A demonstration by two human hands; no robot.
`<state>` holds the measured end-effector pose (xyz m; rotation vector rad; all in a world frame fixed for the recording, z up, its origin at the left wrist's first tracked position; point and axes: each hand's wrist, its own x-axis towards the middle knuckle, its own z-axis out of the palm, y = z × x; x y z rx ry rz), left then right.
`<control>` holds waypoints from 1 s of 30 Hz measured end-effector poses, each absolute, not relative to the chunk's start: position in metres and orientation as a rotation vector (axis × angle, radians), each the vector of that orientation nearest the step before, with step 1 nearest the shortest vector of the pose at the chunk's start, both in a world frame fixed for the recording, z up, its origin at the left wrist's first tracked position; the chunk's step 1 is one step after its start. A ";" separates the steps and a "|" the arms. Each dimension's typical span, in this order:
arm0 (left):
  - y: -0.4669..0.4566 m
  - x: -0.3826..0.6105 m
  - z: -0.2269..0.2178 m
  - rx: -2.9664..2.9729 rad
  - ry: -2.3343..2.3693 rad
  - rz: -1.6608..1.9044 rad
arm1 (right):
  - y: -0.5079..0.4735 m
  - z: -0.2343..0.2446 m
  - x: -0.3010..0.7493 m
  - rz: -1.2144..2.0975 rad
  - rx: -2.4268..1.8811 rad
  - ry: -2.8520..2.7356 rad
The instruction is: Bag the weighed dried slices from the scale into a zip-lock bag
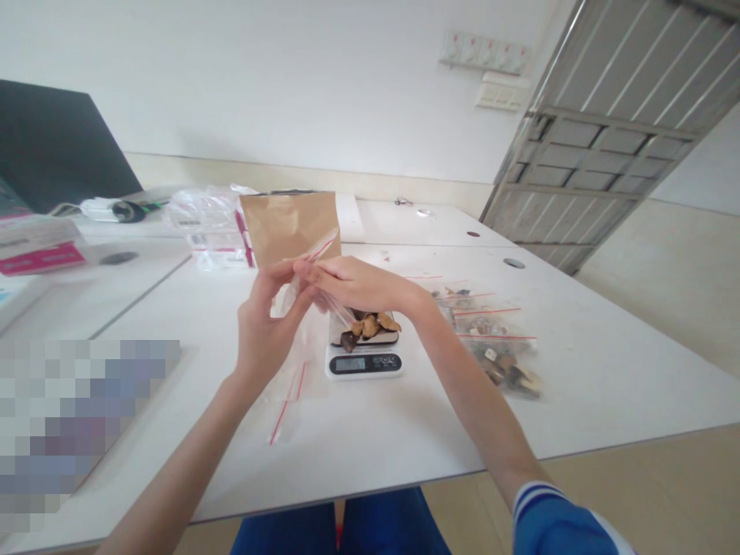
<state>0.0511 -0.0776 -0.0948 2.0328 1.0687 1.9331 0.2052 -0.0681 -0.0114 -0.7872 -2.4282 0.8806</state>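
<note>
Nearest, blue trousers and a blue sleeve with white stripes at the bottom edge, both forearms reaching up over the white surface. Just beyond, an empty clear zip bag with a red strip lying flat on the surface below the left wrist. Above it, left hand raised, fingers curled and thumb pressed, grasping the lower part of a clear plastic zip bag. Right hand alongside, fingertips pinched shut on the same bag near its red-lined mouth, touching the left fingers. So held in the air between both hands, the bag, tilted, over the near middle of the surface. Directly behind and under the right hand, a small digital scale with a lit display, brown and dark dried pieces heaped on its platform. To the right of the scale, several filled clear bags with red strips, lying overlapped, brownish bits inside. Farther back, a brown paper pouch standing upright behind the hands, a heap of clear packets to its left. Farther left, a pink-and-white box and a dark screen. At the back, white wall with a row of switches, metal gate at far right.
</note>
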 end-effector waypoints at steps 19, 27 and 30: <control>-0.086 0.048 -0.091 2.227 1.255 1.943 | -0.053 -0.016 0.210 0.807 -0.666 -2.324; -0.070 0.035 -0.101 1.490 1.161 1.853 | -0.045 -0.020 0.215 0.993 -0.614 -2.330; -0.075 0.035 -0.098 1.613 1.118 1.871 | -0.049 -0.021 0.211 0.971 -0.725 -2.294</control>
